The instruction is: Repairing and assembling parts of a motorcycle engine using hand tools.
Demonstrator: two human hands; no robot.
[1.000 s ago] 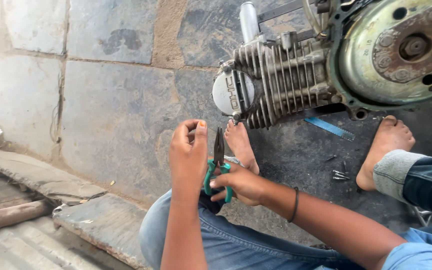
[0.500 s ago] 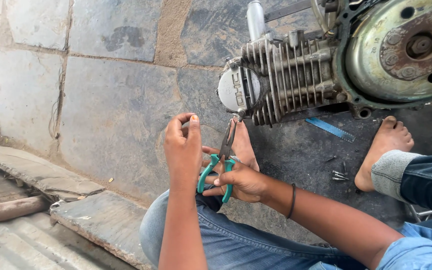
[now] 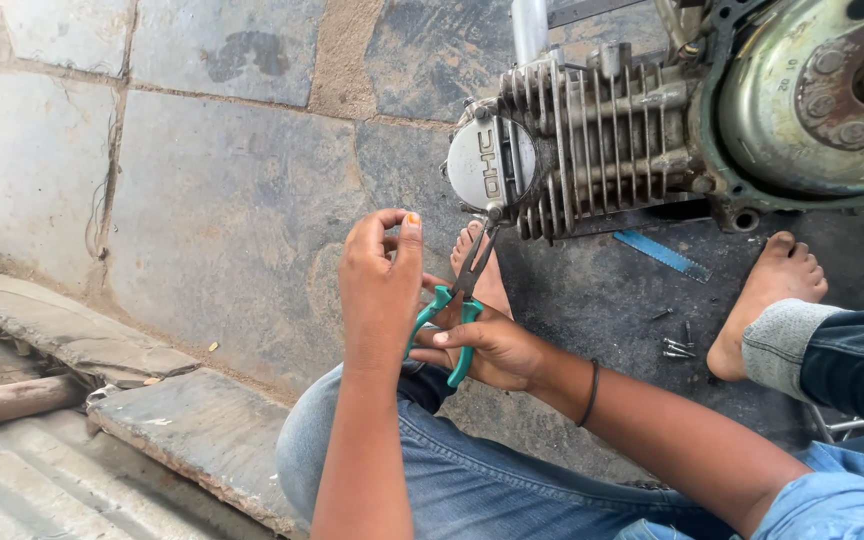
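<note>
I sit barefoot at an open-air repair spot: a greasy finned grey metal motorcycle engine [image 3: 652,120] rests on stained stone paving slabs [image 3: 222,200], with loose small metal screws [image 3: 677,347] scattered beside my feet.

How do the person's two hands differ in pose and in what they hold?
The right hand lies low and grips the green handles of the scissors; the left hand stands higher, upright, beside those handles. The right hand's fingers pass through the handles, while the left hand's fingertips are pinched together; whether they hold something is too small to tell. Both are bare and close together above the knee.
</note>
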